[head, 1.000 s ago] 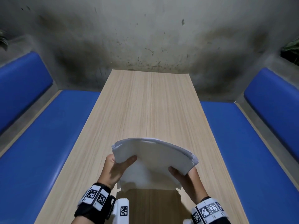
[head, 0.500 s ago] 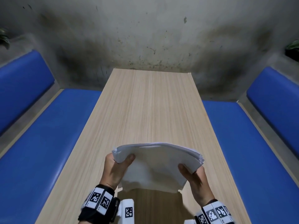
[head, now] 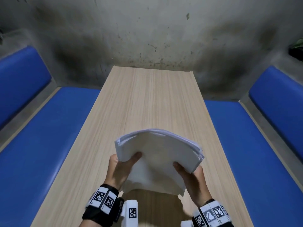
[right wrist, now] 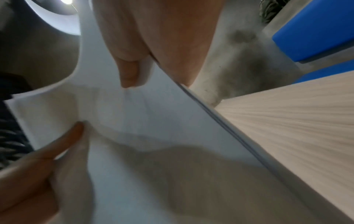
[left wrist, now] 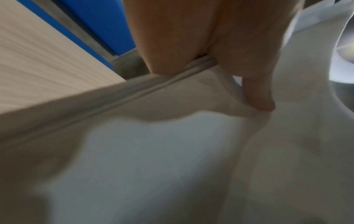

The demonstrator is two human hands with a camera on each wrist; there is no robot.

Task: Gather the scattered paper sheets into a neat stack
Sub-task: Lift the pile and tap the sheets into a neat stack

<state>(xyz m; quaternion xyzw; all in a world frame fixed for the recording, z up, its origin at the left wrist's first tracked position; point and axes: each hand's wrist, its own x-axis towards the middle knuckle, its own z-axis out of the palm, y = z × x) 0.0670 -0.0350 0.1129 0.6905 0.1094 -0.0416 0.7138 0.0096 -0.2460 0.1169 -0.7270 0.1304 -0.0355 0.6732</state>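
A bundle of white paper sheets [head: 157,154] stands nearly on edge over the near end of the wooden table [head: 152,99], bowed upward in the middle. My left hand [head: 121,167] grips its left side, thumb on the near face. My right hand [head: 191,177] grips the right side the same way. In the left wrist view the thumb pinches the paper sheets [left wrist: 153,151] against the fingers. The right wrist view shows my right thumb pressed on the paper sheets [right wrist: 153,121], with the left hand's thumb at the lower left. The sheet edges on the right are slightly fanned.
Blue padded benches [head: 49,136] [head: 255,145] run along both long sides of the table, with blue backrests behind. A stained concrete wall [head: 147,30] closes the far end. A plant [head: 297,48] shows at the far right.
The bundle has been lifted a little and bowed more; both hands shifted slightly forward with it while keeping the same grip.
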